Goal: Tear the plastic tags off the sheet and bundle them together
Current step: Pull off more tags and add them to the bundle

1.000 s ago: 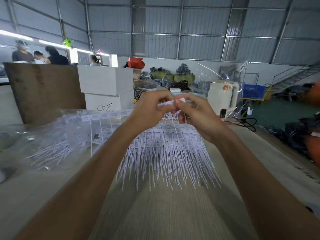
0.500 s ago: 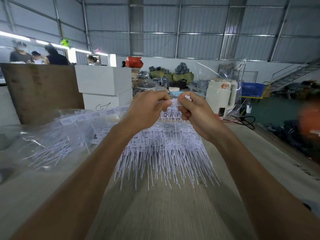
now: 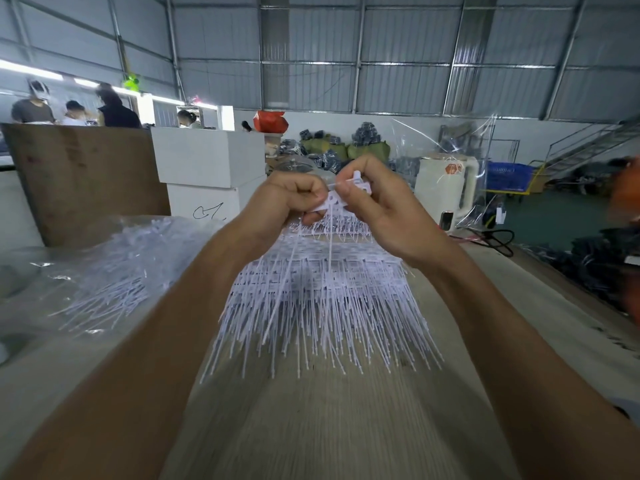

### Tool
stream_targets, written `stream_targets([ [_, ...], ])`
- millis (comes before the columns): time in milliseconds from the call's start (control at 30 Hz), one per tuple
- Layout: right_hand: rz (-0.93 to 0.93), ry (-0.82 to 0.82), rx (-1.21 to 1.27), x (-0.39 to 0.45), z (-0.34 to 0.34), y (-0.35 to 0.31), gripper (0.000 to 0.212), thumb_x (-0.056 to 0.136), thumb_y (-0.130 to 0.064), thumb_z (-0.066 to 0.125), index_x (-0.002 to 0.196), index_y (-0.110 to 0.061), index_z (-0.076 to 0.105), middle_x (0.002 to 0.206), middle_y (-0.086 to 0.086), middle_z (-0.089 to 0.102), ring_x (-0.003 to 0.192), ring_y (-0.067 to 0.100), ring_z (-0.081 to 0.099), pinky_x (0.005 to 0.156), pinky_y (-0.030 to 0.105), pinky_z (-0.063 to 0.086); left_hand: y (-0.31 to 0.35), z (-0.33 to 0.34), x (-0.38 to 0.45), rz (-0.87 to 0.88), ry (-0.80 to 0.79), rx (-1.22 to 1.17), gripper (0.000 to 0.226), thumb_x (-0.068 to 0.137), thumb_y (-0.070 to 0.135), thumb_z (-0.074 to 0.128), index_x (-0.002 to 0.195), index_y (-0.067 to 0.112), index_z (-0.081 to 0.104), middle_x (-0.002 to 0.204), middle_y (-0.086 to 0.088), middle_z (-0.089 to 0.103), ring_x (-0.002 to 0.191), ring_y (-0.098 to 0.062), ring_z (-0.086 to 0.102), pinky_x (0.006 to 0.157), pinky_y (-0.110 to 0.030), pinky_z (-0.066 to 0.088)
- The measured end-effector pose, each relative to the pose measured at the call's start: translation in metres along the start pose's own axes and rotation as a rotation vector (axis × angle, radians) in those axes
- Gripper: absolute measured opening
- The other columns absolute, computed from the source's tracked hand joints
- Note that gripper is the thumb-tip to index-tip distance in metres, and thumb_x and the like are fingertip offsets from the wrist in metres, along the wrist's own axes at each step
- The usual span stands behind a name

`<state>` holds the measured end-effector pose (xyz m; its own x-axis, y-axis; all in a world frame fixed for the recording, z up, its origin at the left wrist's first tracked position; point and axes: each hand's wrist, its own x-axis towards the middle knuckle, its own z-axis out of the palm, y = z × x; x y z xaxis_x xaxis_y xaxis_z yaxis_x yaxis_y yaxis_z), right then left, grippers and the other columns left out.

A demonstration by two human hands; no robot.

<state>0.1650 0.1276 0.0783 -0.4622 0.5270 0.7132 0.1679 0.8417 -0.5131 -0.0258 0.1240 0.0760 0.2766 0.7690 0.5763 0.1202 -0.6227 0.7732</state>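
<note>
Head view, hands: left hand (image 3: 289,202) and right hand (image 3: 377,211) are raised close together at 12 o'clock above the table (image 3: 329,427), knuckles almost meeting
Left hand: fingers curled round the top edge of a strip of tags (image 3: 323,206), whose thin tails hang down from the fist
Right hand: thumb and forefinger pinch a single white tag (image 3: 356,180) at the strip's upper right end, the tag touching the strip
Sheets: a stack of tag sheets (image 3: 322,289) lies on the table under the hands, white tails fanning toward 6 o'clock, their tips spread loosely over the bare wood
In the way: both forearms cross the lower part of the view and hide the stack's left and right edges; the hands cover where the tag joins the strip, so I cannot tell whether it is torn free
At 9 o'clock: a clear plastic bag (image 3: 90,271) of more tags lies on the table, beside the stack
At 10 o'clock: a brown board (image 3: 83,181) stands upright, with white boxes (image 3: 211,171) stacked just right of it; people stand behind the board
At 2 o'clock: a white kettle (image 3: 446,188) stands behind the right hand, clear plastic film (image 3: 464,140) rising around it
At 3 o'clock: a black cable (image 3: 498,239) lies at the table edge
</note>
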Motion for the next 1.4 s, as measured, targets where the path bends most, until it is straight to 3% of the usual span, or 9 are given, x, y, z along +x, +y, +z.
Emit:
stream_targets([
  [67, 0.026, 0.026, -0.007, 0.0, -0.001, 0.002, 0.02, 0.107, -0.019, 0.051, 0.106, 0.001, 0.052, 0.072, 0.014, 0.047, 0.064, 0.02, 0.04, 0.058, 0.043, 0.035, 0.002, 0.0, 0.001, 0.05, 0.037, 0.055, 0.03, 0.085, 0.006, 0.057, 0.062, 0.023, 0.064, 0.058, 0.006, 0.052, 0.056, -0.013, 0.044, 0.058, -0.024, 0.038],
  [300, 0.122, 0.172, 0.049, 0.003, -0.003, 0.01, 0.029, 0.106, -0.023, 0.053, 0.099, 0.004, 0.051, 0.055, -0.011, 0.04, 0.05, 0.013, 0.032, 0.05, 0.03, 0.028, 0.007, 0.013, 0.005, 0.228, 0.186, 0.418, 0.024, 0.097, 0.005, 0.06, 0.074, 0.011, 0.062, 0.06, 0.002, 0.056, 0.058, -0.012, 0.051, 0.065, -0.025, 0.042],
  [433, 0.064, 0.137, 0.106, 0.002, -0.005, 0.001, 0.021, 0.107, -0.019, 0.051, 0.095, -0.002, 0.049, 0.065, 0.013, 0.038, 0.057, 0.023, 0.031, 0.052, 0.04, 0.025, 0.011, 0.016, 0.006, 0.15, 0.18, 0.196, 0.028, 0.095, -0.003, 0.055, 0.071, 0.009, 0.06, 0.057, 0.009, 0.052, 0.055, -0.009, 0.045, 0.061, -0.027, 0.039],
  [567, -0.036, 0.086, 0.031, 0.001, -0.003, -0.006, 0.017, 0.106, -0.018, 0.051, 0.095, -0.004, 0.05, 0.065, 0.01, 0.045, 0.055, 0.024, 0.036, 0.052, 0.041, 0.03, 0.011, 0.011, 0.002, 0.028, 0.073, -0.113, 0.029, 0.084, 0.004, 0.053, 0.059, 0.017, 0.061, 0.05, 0.009, 0.044, 0.048, -0.009, 0.036, 0.054, -0.024, 0.03],
  [700, -0.105, 0.022, -0.18, -0.001, -0.006, -0.004, 0.014, 0.104, -0.023, 0.055, 0.097, -0.011, 0.054, 0.067, 0.008, 0.056, 0.059, 0.031, 0.049, 0.055, 0.043, 0.041, 0.003, 0.008, -0.003, -0.082, -0.037, -0.196, 0.015, 0.087, 0.005, 0.05, 0.081, -0.007, 0.056, 0.05, 0.001, 0.036, 0.049, -0.013, 0.029, 0.055, -0.028, 0.024],
  [867, 0.067, 0.213, -0.218, -0.003, 0.001, 0.022, 0.017, 0.106, -0.029, 0.052, 0.095, -0.016, 0.051, 0.067, 0.004, 0.056, 0.051, 0.012, 0.046, 0.049, 0.029, 0.039, 0.008, 0.003, -0.004, -0.05, -0.09, 0.121, 0.035, 0.098, -0.003, 0.047, 0.067, 0.011, 0.052, 0.055, 0.009, 0.046, 0.054, -0.009, 0.039, 0.058, -0.021, 0.034],
  [1033, 0.42, 0.443, 0.214, -0.016, -0.018, 0.057, 0.018, 0.108, -0.035, 0.046, 0.097, -0.027, 0.056, 0.056, -0.008, 0.047, 0.044, 0.004, 0.034, 0.042, 0.019, 0.029, 0.014, 0.008, 0.0, 0.032, -0.101, 0.459, 0.019, 0.101, 0.01, 0.056, 0.086, 0.01, 0.067, 0.071, 0.002, 0.064, 0.067, -0.012, 0.059, 0.068, -0.027, 0.048],
  [1200, 0.487, 0.258, 0.249, -0.008, -0.008, 0.056, 0.017, 0.109, -0.034, 0.043, 0.102, -0.025, 0.056, 0.058, -0.012, 0.051, 0.049, 0.004, 0.038, 0.047, 0.021, 0.029, 0.004, 0.016, 0.005, 0.015, -0.168, 0.686, 0.019, 0.1, 0.008, 0.058, 0.112, 0.017, 0.069, 0.101, 0.001, 0.069, 0.095, -0.021, 0.063, 0.091, -0.05, 0.051],
  [1400, 0.446, 0.02, 0.327, -0.004, -0.004, 0.036, 0.026, 0.11, -0.037, 0.036, 0.116, -0.033, 0.061, 0.066, -0.006, 0.057, 0.052, 0.006, 0.04, 0.047, 0.02, 0.03, -0.001, 0.017, 0.003, 0.061, 0.039, 0.616, 0.021, 0.088, 0.006, 0.074, 0.106, 0.014, 0.068, 0.093, 0.0, 0.073, 0.079, -0.012, 0.069, 0.08, -0.038, 0.058],
])
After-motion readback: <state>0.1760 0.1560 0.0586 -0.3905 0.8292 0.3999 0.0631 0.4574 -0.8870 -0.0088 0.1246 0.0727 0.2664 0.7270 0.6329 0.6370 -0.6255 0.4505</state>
